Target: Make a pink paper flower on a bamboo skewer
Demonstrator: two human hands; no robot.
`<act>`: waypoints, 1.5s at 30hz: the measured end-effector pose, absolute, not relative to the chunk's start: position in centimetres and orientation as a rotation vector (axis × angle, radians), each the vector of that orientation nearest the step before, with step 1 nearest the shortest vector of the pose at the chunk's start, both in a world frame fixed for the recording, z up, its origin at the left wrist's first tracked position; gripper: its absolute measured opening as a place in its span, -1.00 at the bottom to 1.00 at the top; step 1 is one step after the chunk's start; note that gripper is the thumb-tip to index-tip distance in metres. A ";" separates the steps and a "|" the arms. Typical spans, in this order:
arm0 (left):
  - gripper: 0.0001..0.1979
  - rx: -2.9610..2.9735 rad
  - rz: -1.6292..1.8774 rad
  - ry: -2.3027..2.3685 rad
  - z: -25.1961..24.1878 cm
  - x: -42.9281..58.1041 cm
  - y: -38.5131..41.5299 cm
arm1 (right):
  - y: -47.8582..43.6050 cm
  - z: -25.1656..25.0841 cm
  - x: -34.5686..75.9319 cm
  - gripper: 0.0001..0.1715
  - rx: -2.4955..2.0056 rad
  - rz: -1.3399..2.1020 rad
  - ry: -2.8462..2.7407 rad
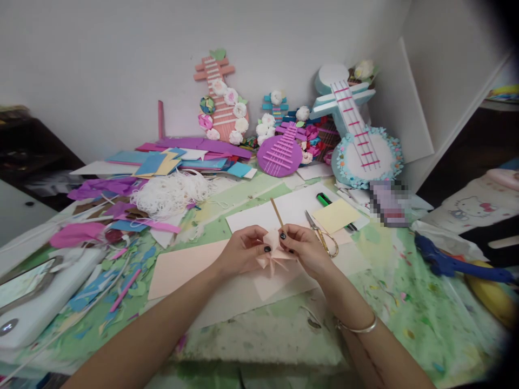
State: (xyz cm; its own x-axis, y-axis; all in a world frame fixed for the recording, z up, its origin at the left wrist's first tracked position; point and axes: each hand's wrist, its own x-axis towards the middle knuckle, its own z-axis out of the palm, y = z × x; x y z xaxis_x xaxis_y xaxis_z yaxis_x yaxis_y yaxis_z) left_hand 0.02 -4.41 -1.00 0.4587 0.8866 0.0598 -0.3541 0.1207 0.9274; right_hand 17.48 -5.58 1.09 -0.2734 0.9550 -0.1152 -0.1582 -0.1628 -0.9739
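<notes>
My left hand (248, 248) pinches a folded piece of pale pink paper (272, 254) between thumb and fingers. On its other side my right hand (302, 246) is closed, holding a thin brown stick (277, 212) that points up and away; its thumb and fingertips are also at the paper's edge. Pointed folds of the paper hang below my fingers. Beneath both hands lies a peach sheet (182, 265). Gold-handled scissors (330, 243) rest just beyond my right hand, beside a pale yellow paper (335, 216) and a green-and-black cutter (324, 200).
Decorated lute-shaped crafts in pink (223, 116), purple (279, 154) and light blue (365, 151) stand along the wall. White string (172, 193) and paper scraps crowd the left, near a phone (26, 283) on a white device. A blue glue gun (454, 262) lies at right.
</notes>
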 end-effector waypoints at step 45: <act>-0.62 1.110 1.025 0.632 -0.9 -0.3 -4.3 | -5.8 1.0 17.4 -0.72 -1.051 1.328 -1.252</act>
